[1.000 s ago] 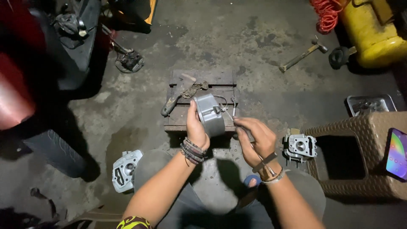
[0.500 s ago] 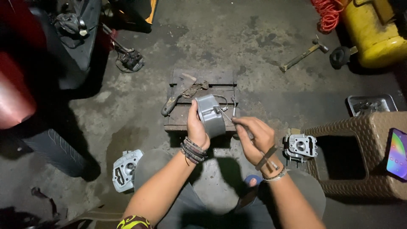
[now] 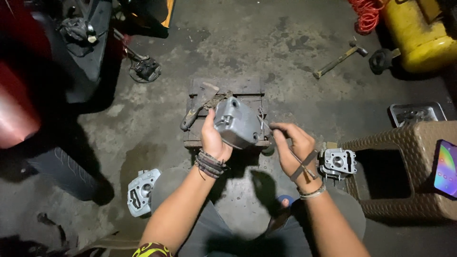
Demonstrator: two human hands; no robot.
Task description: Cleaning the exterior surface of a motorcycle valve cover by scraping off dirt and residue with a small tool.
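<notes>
While crouched over a low wooden block [image 3: 228, 93] on the concrete floor [image 3: 295, 52]: left hand [image 3: 213, 139] wrapped around a grey metal engine cover [image 3: 236, 123], held tilted just above the block. Right hand [image 3: 291, 145] pinched on a thin tool [image 3: 263, 123] whose tip meets the cover's right edge; exact grip hard to make out. Judging by this, mid-way through work on the cover, nothing yet set down as finished. Still lying apart on the floor: a cylinder head [image 3: 337, 163] near the right wrist, another grey casting [image 3: 141, 190] by the left forearm. Hatchet-like tool [image 3: 200, 104] resting on the block, hammer [image 3: 339, 58] well off, phone [image 3: 446, 167] on a wicker stool [image 3: 404, 143].
</notes>
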